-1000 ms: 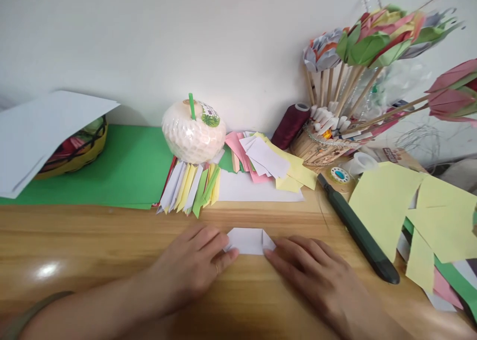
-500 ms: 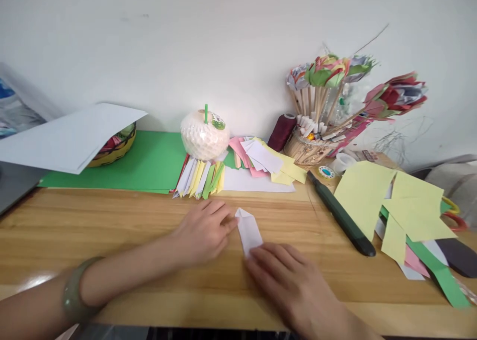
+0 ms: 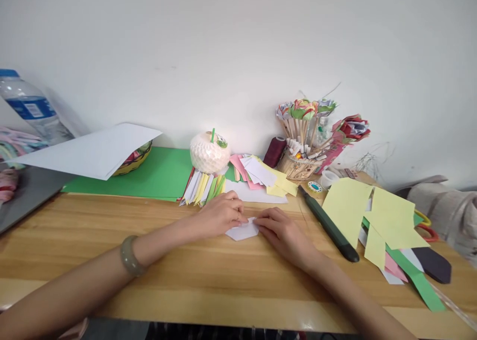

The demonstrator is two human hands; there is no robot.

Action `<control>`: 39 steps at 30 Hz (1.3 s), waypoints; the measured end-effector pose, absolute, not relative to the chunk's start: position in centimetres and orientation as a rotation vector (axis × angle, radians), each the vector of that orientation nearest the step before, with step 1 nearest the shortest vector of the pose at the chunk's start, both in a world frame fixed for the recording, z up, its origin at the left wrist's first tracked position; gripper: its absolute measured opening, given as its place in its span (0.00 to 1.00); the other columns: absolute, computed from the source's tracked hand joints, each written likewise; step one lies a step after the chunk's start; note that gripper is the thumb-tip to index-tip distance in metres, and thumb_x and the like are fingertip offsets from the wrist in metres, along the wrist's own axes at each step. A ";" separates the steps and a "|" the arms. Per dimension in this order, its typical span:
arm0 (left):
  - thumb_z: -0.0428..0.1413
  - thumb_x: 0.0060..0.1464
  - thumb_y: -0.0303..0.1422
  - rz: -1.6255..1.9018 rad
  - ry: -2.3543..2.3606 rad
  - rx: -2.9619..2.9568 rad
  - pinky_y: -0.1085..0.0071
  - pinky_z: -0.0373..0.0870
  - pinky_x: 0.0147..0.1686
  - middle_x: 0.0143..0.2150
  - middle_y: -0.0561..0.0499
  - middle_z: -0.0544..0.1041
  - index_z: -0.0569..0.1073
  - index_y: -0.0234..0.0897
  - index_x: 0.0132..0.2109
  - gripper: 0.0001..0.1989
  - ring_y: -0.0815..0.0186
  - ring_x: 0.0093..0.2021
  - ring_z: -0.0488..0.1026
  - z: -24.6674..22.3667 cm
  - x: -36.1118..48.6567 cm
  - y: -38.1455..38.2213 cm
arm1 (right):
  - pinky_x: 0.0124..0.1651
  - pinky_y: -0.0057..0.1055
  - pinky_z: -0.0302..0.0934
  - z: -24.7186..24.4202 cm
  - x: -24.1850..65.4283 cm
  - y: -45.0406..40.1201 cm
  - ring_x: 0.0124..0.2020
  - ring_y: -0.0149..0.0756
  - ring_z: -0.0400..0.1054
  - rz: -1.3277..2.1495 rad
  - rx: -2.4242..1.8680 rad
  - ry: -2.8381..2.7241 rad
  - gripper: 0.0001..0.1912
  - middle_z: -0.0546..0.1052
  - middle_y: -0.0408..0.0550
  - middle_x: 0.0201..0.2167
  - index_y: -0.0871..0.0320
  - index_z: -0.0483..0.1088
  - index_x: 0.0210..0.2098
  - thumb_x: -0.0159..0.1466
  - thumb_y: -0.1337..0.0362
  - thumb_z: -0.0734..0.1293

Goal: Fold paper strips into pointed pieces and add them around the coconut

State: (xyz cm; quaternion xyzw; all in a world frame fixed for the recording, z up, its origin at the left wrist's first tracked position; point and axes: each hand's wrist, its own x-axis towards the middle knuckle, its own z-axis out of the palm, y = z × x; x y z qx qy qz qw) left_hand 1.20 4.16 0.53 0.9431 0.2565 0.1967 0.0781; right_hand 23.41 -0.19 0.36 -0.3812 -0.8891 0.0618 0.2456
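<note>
A small folded piece of white paper (image 3: 241, 233) lies crosswise on the wooden table between my hands, its corners at the near side folded in at a slant. My left hand (image 3: 221, 214) has its fingers curled and pressed onto the paper's left and far edge. At the right end, my right hand (image 3: 285, 233) has its fingers together, thumb and fingertips gripping the paper. Fingertips hide part of the far edge. Just beyond stands a row of folded white, yellow and green paper strips (image 3: 201, 187).
Loose pink, white and yellow slips (image 3: 261, 173) lie behind. To the right are a dark green long-handled tool (image 3: 330, 225) and yellow paper sheets (image 3: 395, 215). A wrapped white fruit (image 3: 210, 153), paper flowers (image 3: 303, 110) and a maroon thread spool (image 3: 275, 151) stand near the wall.
The paper has turned from lengthwise to crosswise. My left hand has come onto it, and my right hand has moved up to its right end. The view has shifted.
</note>
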 end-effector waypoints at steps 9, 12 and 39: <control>0.51 0.61 0.25 0.741 0.817 2.865 0.70 0.67 0.37 0.35 0.50 0.77 0.76 0.34 0.40 0.08 0.64 0.37 0.69 -0.1 -1.8 1.0 | 0.39 0.40 0.67 0.7 23.1 -2.1 0.38 0.42 0.67 0.041 -1.039 -2.521 0.12 0.73 0.55 0.37 0.62 0.70 0.44 0.66 0.71 0.57; 0.50 0.62 0.28 0.782 0.839 2.904 0.69 0.67 0.38 0.35 0.49 0.77 0.75 0.32 0.39 0.08 0.64 0.37 0.70 0.0 -2.3 0.1 | 0.39 0.40 0.67 1.0 23.0 -2.2 0.38 0.42 0.67 0.007 -1.008 -2.554 0.12 0.73 0.54 0.36 0.62 0.69 0.46 0.66 0.71 0.57; 0.60 0.47 0.24 0.721 1.381 2.384 0.68 0.67 0.35 0.31 0.55 0.77 0.76 0.39 0.29 0.05 0.63 0.36 0.71 0.3 -0.3 -0.9 | 0.37 0.32 0.65 0.6 22.6 -1.3 0.34 0.37 0.68 0.238 -1.112 -2.409 0.10 0.74 0.49 0.32 0.57 0.70 0.33 0.67 0.66 0.59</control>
